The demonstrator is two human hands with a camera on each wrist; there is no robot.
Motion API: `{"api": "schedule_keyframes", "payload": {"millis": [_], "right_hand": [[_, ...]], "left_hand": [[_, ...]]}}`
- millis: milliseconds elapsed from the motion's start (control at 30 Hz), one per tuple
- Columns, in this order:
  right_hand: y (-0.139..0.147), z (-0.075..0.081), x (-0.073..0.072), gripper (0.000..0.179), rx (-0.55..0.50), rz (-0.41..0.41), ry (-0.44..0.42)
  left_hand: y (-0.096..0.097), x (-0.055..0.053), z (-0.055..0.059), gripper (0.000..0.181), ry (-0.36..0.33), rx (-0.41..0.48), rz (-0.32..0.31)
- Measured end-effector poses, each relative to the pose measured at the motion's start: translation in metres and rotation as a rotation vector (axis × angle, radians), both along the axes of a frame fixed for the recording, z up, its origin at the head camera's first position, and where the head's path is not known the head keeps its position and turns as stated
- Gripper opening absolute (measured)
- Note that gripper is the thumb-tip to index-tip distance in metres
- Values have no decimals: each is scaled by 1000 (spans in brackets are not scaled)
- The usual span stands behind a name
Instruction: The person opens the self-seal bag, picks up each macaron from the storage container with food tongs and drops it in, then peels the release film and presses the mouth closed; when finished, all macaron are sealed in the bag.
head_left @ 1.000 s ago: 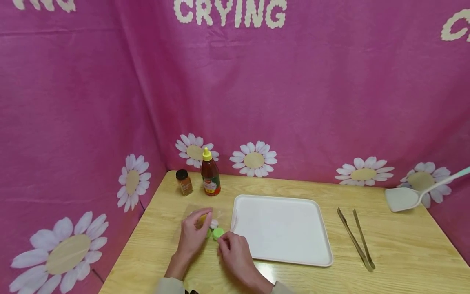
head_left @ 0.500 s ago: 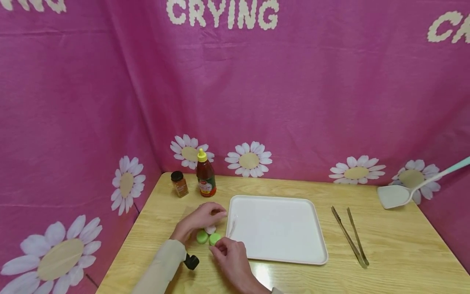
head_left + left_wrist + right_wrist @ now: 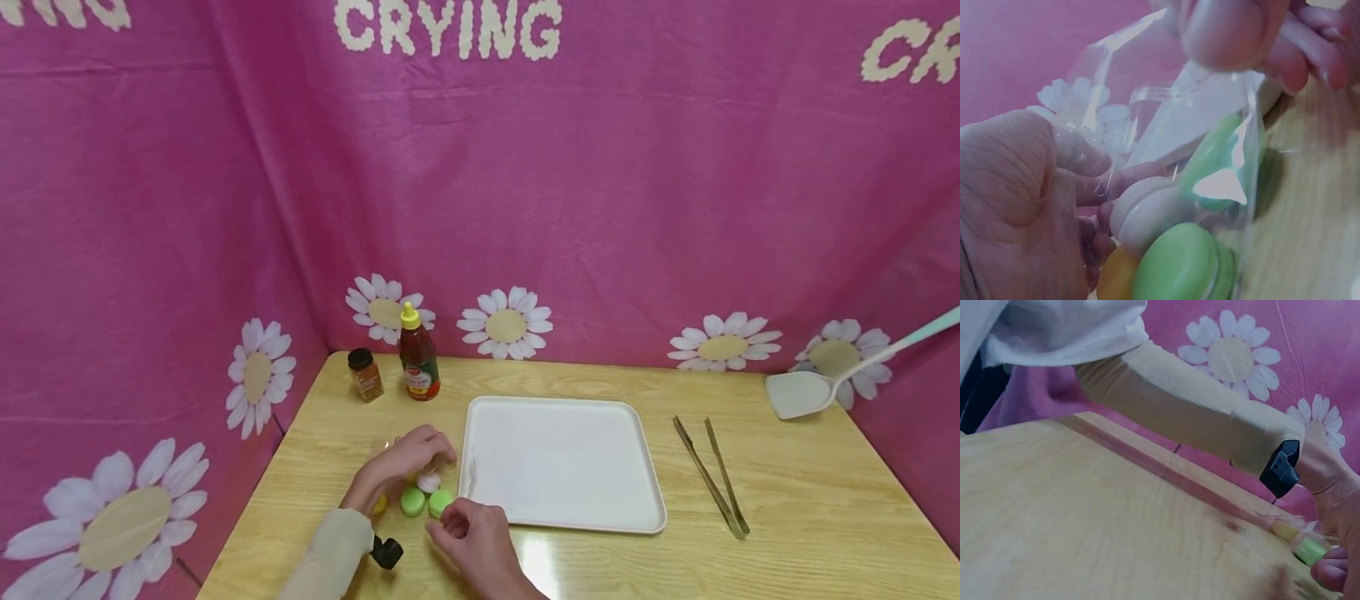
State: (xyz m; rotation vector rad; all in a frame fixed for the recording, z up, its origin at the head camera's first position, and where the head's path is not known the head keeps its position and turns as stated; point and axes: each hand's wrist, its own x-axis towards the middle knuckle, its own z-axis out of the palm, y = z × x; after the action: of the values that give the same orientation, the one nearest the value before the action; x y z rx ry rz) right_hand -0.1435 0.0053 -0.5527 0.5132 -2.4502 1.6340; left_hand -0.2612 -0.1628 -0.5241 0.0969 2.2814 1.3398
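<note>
Compared with a second ago, the left hand [image 3: 408, 457] sits farther over toward the white tray [image 3: 558, 467], and both green macarons [image 3: 426, 502] now show plainly. They lie on the counter [image 3: 585, 567] just left of the tray, with the pale macaron [image 3: 1154, 209] and the yellow macaron [image 3: 1116, 275] close by, all seen through or inside a clear bag [image 3: 1159, 94].

Bent fingers of the left hand reach round behind the pale macaron; whether they grip the film or only steady the pile, I cannot tell. At the near side, the right hand [image 3: 480, 537] has thumb and fingers together, apparently pinching the bag's edge.

Thin film looks like the weak point: a hard tug from the right hand could tear it or yank the mouth sideways, tipping macarons out to roll across the counter. Squeezing from the left hand might crack the shells. Since the tray's rim is near, loose film could catch there. A wide backward swing could also topple the sauce bottle [image 3: 420, 367].
</note>
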Motion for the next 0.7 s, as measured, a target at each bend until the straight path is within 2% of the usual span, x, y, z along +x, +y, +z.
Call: {"api": "schedule_keyframes", "payload": {"millis": [67,200,267,300,433,533,700], "right_hand": [[4,1,6,17,10,28,1],[16,1,21,12,14,82,-12],[26,2,28,11,-1,107,-38],[31,3,32,10,-8,118,-49],[55,7,42,12,-23,156,-97],[73,10,47,14,-10,164,-127],[102,13,52,16,13,128,-185]], "left_hand": [[-1,6,0,26,-10,-2,-20],[-5,16,5,23,65,-102,-196],[-3,20,7,21,90,-115,-265],[-2,23,7,20,75,-99,-280],[3,32,8,18,30,-11,-327],[8,38,5,19,60,49,-359],[16,52,-4,22,90,214,-297]]}}
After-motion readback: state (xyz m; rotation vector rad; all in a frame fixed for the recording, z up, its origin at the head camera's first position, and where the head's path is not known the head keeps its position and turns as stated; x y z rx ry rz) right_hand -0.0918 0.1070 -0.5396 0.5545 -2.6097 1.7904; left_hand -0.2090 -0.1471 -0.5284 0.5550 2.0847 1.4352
